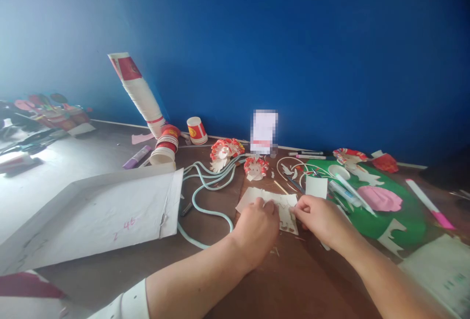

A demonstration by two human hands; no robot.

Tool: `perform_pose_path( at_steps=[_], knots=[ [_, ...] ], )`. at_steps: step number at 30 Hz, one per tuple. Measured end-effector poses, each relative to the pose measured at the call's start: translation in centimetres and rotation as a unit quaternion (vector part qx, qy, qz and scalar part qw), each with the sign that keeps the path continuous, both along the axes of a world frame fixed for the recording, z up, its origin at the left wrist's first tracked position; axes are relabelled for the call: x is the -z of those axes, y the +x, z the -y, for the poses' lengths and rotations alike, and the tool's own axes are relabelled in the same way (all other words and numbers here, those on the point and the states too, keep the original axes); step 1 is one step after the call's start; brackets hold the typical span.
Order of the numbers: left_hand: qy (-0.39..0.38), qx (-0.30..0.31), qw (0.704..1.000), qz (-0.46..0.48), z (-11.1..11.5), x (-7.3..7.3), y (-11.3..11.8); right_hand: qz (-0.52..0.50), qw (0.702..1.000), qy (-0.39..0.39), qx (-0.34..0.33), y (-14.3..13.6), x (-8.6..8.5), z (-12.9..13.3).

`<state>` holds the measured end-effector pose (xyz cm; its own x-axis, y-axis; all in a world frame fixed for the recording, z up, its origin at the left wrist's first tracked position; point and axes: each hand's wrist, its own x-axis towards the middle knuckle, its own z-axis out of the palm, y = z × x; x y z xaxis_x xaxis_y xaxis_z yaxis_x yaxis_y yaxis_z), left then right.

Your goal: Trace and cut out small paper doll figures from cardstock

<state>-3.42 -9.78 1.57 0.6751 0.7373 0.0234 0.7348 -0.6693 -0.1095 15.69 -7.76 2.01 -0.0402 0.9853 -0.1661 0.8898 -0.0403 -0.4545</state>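
Note:
A white piece of paper [288, 211] with cut-out shapes lies on the brown table in front of me. My left hand [259, 226] presses on its left part with curled fingers. At its right edge, my right hand [319, 216] has thumb and forefinger pinched together; whatever is between those fingertips is too small to make out. Small paper scraps are scattered around the sheet. Just behind it sit a thin wooden stick [281, 187] and a red and white cut paper cup [256, 168].
On the left lies a large white board [110, 216], with a leaning stack of paper cups [143, 99] behind it. A pale blue cord [209, 211] loops beside my left hand. To the right, a green round sheet [411, 216] bears pens and a pink paper piece [380, 197].

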Motion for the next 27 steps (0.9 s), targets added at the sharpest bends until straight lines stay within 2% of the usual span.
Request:
perform_pose_path(
  at_steps=[12, 21, 27],
  knots=[
    [-0.007, -0.010, 1.000, 0.006, 0.1, 0.1, 0.0, 0.012, 1.000, 0.020, -0.001, -0.8, -0.6, 0.3],
    [-0.043, -0.024, 0.999, 0.021, 0.2, -0.7, -0.1, 0.012, 1.000, 0.021, -0.005, -1.1, -0.9, 0.5],
    [-0.045, -0.022, 0.999, 0.012, 0.1, -0.6, 0.0, 0.018, 0.999, 0.035, -0.007, -1.1, -0.6, 0.5]
  ],
)
